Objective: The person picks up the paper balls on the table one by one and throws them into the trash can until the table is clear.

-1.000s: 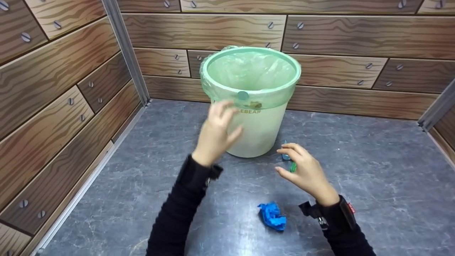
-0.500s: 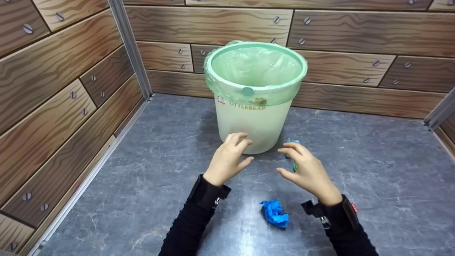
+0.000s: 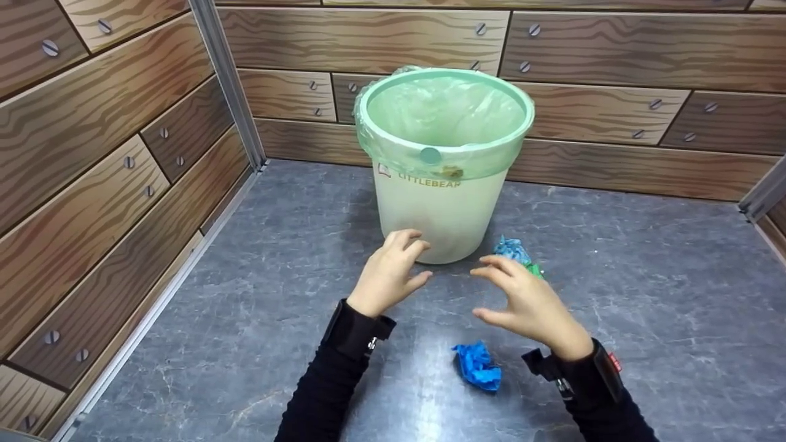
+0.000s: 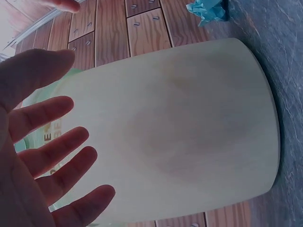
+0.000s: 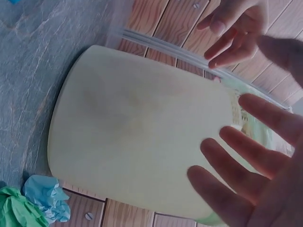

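Observation:
Both hands hover in front of a pale trash bin [image 3: 439,212] lined with a thin green bag [image 3: 362,132] folded over its rim. My left hand [image 3: 390,273] has its fingers spread and holds nothing; in the left wrist view its fingers [image 4: 71,146] overlap the bin's side. My right hand [image 3: 531,301], also with fingers apart, holds nothing. Just beyond it lie a crumpled light-blue paper ball [image 3: 511,248] and a crumpled green paper ball [image 5: 19,208], the green one partly hidden by the hand in the head view. Nearer the front, a crumpled dark-blue paper ball [image 3: 478,366] lies between the forearms.
The grey marbled floor [image 3: 245,307] is bounded by a wood-patterned wall [image 3: 368,37] behind the bin. Another wood-patterned wall [image 3: 110,172] runs along the left, meeting the back one at a metal post [image 3: 224,80].
My left hand has come down from in front of the bin's upper side to its lower part. My right hand has shifted slightly, showing more of the light-blue paper ball. The view has tilted a little.

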Motion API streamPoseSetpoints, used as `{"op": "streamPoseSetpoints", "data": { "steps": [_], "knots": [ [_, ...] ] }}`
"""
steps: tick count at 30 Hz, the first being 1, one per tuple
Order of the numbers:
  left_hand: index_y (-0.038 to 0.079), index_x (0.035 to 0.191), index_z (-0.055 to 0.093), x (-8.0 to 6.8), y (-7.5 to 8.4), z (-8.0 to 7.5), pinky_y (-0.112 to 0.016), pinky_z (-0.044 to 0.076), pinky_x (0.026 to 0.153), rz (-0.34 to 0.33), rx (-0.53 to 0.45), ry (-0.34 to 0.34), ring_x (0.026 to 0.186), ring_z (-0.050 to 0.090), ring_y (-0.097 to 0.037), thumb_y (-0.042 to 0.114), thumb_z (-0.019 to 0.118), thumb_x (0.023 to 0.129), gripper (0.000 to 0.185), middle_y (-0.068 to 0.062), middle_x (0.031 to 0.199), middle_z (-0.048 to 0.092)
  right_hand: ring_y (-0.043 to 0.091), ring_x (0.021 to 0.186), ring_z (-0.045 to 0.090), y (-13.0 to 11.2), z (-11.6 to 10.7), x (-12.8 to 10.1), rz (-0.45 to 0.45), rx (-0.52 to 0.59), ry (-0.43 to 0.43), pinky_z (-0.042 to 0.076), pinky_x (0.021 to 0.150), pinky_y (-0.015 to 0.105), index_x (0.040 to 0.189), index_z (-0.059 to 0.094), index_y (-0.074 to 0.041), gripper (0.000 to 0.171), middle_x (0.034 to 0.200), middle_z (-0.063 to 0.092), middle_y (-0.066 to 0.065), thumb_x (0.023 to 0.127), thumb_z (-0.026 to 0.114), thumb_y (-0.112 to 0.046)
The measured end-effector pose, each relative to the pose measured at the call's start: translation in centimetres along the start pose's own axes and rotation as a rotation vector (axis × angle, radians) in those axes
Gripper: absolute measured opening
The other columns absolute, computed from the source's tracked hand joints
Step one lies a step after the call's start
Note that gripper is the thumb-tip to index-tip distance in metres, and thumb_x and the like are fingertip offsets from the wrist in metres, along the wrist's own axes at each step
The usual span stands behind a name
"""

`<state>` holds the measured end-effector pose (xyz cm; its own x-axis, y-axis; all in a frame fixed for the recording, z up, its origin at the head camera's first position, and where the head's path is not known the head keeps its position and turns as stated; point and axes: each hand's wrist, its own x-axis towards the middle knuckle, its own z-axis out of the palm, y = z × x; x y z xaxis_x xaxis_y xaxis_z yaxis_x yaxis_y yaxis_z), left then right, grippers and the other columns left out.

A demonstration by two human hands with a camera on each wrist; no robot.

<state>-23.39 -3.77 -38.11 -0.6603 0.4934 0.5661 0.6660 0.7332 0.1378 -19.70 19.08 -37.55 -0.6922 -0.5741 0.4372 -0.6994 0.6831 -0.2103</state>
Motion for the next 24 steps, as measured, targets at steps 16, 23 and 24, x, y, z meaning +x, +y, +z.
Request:
{"op": "streamPoseSetpoints", "data": {
  "steps": [16,23,24],
  "knots": [
    [0.012,0.099,0.049,-0.3,-0.1,-0.1,-0.021,0.035,0.066,0.023,-0.012,-0.030,0.095,0.036,-0.015,0.031,0.055,0.071,0.034,-0.006,0.107,0.039,0.015,0.086,0.045,-1.6,2.1,-1.1,0.059,0.094,-0.776,0.039,0.064,0.030,0.107,0.047,-0.022,0.058,0.102,0.043,-0.003,0.054,0.066,-0.038],
    [0.013,0.099,0.049,-0.3,-0.1,-0.1,-0.022,0.036,0.066,0.016,-0.009,-0.035,0.095,0.037,-0.016,0.030,0.056,0.070,0.034,-0.006,0.107,0.039,0.012,0.077,0.045,-2.0,3.0,-1.2,0.055,0.056,-0.808,0.039,0.060,0.028,0.102,0.047,-0.024,0.057,0.093,0.043,-0.004,0.051,0.070,-0.033],
    [0.013,0.099,0.049,-0.3,-0.2,-0.1,-0.021,0.036,0.066,0.016,-0.005,-0.037,0.095,0.036,-0.015,0.030,0.056,0.071,0.034,-0.005,0.107,0.039,0.011,0.076,0.045,-2.0,3.1,-1.2,0.060,0.057,-0.811,0.039,0.059,0.028,0.102,0.047,-0.024,0.057,0.092,0.042,-0.004,0.051,0.070,-0.032]
  ]
}}
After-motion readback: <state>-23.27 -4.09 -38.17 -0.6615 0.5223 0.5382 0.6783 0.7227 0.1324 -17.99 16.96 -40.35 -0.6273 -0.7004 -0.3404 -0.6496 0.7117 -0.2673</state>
